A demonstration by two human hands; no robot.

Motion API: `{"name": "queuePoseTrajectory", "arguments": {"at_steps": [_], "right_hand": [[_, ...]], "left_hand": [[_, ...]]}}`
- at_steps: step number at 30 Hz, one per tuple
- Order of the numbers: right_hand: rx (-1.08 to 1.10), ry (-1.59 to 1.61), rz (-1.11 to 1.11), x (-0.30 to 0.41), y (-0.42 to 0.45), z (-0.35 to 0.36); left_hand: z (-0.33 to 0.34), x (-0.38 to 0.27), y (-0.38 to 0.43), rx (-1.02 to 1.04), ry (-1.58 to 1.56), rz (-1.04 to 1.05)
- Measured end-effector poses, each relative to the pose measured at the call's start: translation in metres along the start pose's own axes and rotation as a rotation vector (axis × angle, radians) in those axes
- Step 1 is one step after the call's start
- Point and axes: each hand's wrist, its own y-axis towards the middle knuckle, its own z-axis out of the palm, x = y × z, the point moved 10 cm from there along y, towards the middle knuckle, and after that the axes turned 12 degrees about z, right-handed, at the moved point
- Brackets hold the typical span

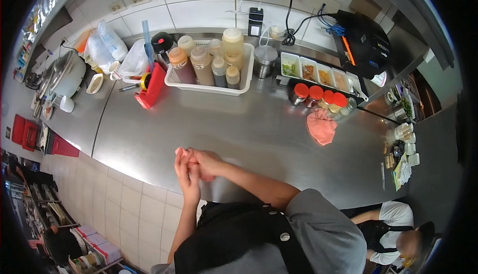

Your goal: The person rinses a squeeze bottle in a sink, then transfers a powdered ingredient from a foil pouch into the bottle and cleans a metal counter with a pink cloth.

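Observation:
My left hand (pixel 186 173) and my right hand (pixel 203 162) meet over the front edge of the stainless steel worktop (pixel 224 124). Between them is a pink cloth (pixel 208 178), bunched up, with parts showing at the fingertips and below the right palm. The fingers overlap and hide most of it. A second pink cloth (pixel 322 127) lies crumpled on the worktop to the right, beside red-lidded jars (pixel 315 92). Behind my hands, a white plastic basket (pixel 209 88) holds several squeeze bottles (pixel 201 65).
A red tape dispenser (pixel 153 87) stands left of the basket. Farther right are a lidded steel pot (pixel 265 61) and a rack of white ingredient trays (pixel 315 73). A rice cooker (pixel 69 74) stands far left. A co-worker (pixel 392 233) is at the lower right.

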Motion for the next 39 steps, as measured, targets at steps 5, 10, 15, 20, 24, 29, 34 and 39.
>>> {"name": "queuePoseTrajectory", "arguments": {"at_steps": [5, 10, 15, 20, 24, 29, 34, 39], "right_hand": [[-0.486, -0.040, 0.085, -0.059, -0.005, -0.179], [-1.405, -0.668, 0.297, -0.070, -0.075, -0.393], [-1.300, -0.816, 0.619, -0.104, -0.039, -0.433], [-1.276, -0.488, 0.657, -0.115, -0.048, -0.455], [-1.469, -0.603, 0.550, -0.095, -0.059, -0.453], [-1.575, -0.490, 0.406, -0.097, -0.067, -0.447], [-1.649, -0.343, 0.321, -0.099, -0.079, -0.460], [-1.567, -0.279, 0.393, -0.111, -0.079, -0.464]], "left_hand": [[0.008, 0.023, -0.007, 0.279, 0.712, 0.051], [0.091, 0.031, -0.003, 0.613, 0.774, 0.295], [0.136, 0.067, -0.034, 0.810, 0.836, 0.415], [0.097, 0.082, -0.033, 0.744, 0.924, 0.327], [0.042, 0.094, -0.023, 0.653, 0.992, 0.249], [-0.033, 0.125, 0.001, 0.471, 1.037, 0.068], [-0.048, 0.123, 0.017, 0.456, 1.047, 0.026], [-0.045, 0.118, 0.018, 0.457, 1.094, 0.041]]}}
